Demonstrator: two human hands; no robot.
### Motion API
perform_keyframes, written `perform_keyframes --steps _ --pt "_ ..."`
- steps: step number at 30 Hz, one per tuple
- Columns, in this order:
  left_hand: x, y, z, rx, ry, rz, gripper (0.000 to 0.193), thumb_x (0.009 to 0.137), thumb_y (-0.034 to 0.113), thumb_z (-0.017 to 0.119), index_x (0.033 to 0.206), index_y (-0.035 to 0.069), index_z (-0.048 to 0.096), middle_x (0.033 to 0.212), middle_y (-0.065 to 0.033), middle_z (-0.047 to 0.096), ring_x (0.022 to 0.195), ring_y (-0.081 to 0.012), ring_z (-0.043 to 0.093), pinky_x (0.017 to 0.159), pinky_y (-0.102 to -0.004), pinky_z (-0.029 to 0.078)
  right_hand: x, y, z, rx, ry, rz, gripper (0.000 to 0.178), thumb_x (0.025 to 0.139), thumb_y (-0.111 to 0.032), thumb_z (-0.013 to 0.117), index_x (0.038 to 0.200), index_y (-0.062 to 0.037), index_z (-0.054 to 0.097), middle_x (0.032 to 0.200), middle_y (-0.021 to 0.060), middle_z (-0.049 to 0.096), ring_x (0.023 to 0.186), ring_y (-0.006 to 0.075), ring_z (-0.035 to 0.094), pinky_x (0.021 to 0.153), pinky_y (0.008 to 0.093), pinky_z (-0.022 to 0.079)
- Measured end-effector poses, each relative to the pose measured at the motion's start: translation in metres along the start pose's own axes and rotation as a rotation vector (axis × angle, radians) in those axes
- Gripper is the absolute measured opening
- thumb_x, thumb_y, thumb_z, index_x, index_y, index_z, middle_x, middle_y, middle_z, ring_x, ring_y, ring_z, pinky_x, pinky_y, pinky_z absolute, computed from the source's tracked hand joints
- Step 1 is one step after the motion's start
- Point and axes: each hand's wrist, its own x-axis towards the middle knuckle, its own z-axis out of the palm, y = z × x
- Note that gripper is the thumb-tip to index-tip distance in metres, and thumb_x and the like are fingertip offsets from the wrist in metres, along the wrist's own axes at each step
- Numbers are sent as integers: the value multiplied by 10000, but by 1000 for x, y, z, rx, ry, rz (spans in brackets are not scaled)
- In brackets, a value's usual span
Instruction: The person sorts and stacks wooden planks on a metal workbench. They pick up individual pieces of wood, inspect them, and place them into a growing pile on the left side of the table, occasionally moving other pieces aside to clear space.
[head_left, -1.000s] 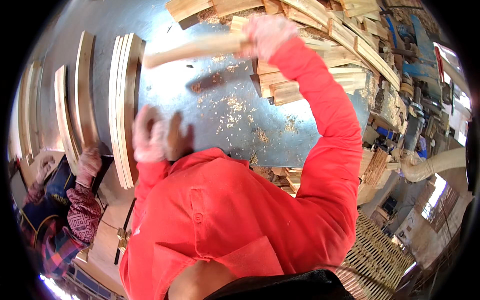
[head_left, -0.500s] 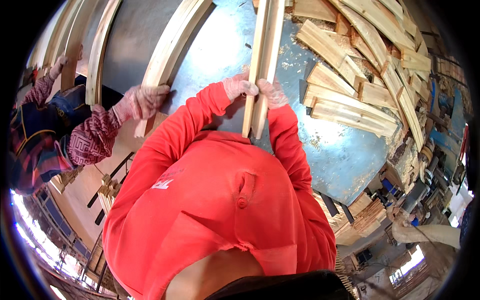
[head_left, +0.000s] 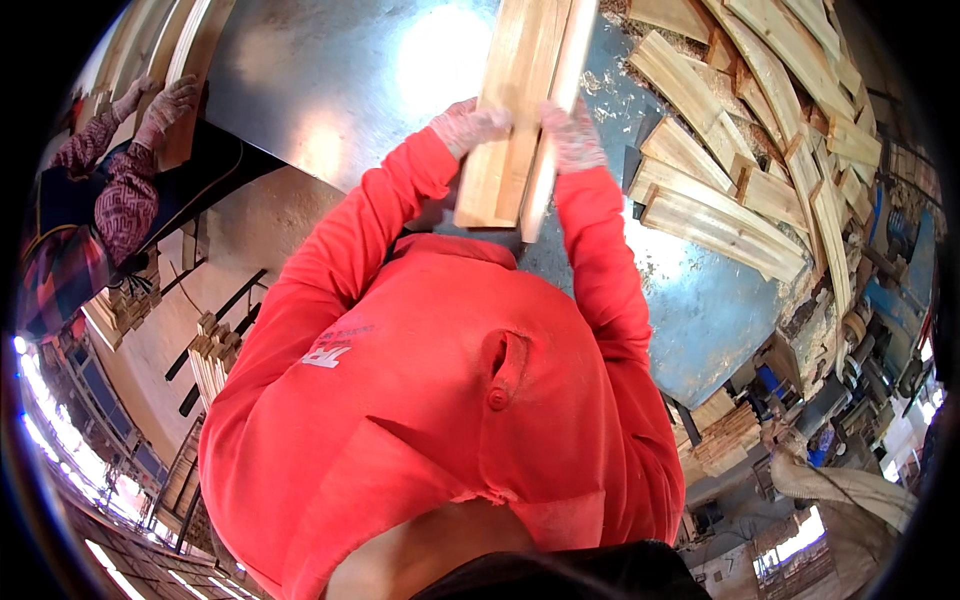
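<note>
Two long pale wooden boards lie side by side in front of me, their near ends close to my chest. The left board (head_left: 507, 140) shows its wide face; the right board (head_left: 548, 165) looks narrower and slightly tilted. My left hand (head_left: 470, 127), in a light speckled work glove, is closed on the left board's outer edge. My right hand (head_left: 573, 137), gloved alike, is closed on the outer edge of the right board. Fingertips under the wood are hidden. Both boards rest over or just above the blue-grey metal table (head_left: 350, 110).
A heap of wood offcuts (head_left: 725, 205) with sawdust covers the table's right side. At the far left, a co-worker's gloved hands (head_left: 165, 110) hold upright boards (head_left: 195, 70). Stacked wood strips (head_left: 215, 360) lie at lower left; a pale flexible hose (head_left: 835, 485) is at lower right.
The left board has turned from its narrow edge to its wide face, and my hands have shifted farther from me. The co-worker's near hand has moved left, and a board there left the table's middle.
</note>
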Motion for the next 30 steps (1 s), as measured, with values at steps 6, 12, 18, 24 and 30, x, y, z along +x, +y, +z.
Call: perform_keyframes --steps 6,12,18,24,30 --pt "-6 2 -13 -97 8 -83 493 819 155 748 1245 8 548 1038 -83 683 916 -188 667 846 -342 544 -34 -45 10 -1039 317 78 707 839 -372 705 1432 -152 388 1364 242 439 1181 353 523 1042 422 407" --pt "-27 14 -13 -316 -113 -86 598 787 234 759 1287 4 525 1130 -136 654 991 -247 652 890 -403 524 -85 -12 15 -887 -116 12 544 871 -405 634 1269 -45 548 1166 219 608 1076 360 588 927 419 457" --pt "-25 57 -17 -540 -6 398 757 869 538 623 1380 21 411 1217 -110 613 1081 -214 606 958 -356 468 -51 -48 94 -572 -227 14 410 893 -327 613 1154 -10 604 1009 149 685 923 215 655 808 337 504" --pt "-22 41 -55 -563 93 354 668 912 523 567 1336 31 416 1149 -135 594 920 -230 609 754 -341 516 210 -238 198 -589 -76 -370 399 860 -383 653 1016 -17 628 919 148 689 794 338 661 738 480 510" --pt "0 30 -61 -317 248 200 306 885 291 626 1035 56 501 761 -30 496 642 -116 429 550 -253 352 228 -237 176 -1284 211 -737 431 840 -427 660 998 -27 626 903 172 677 801 363 644 734 476 503"
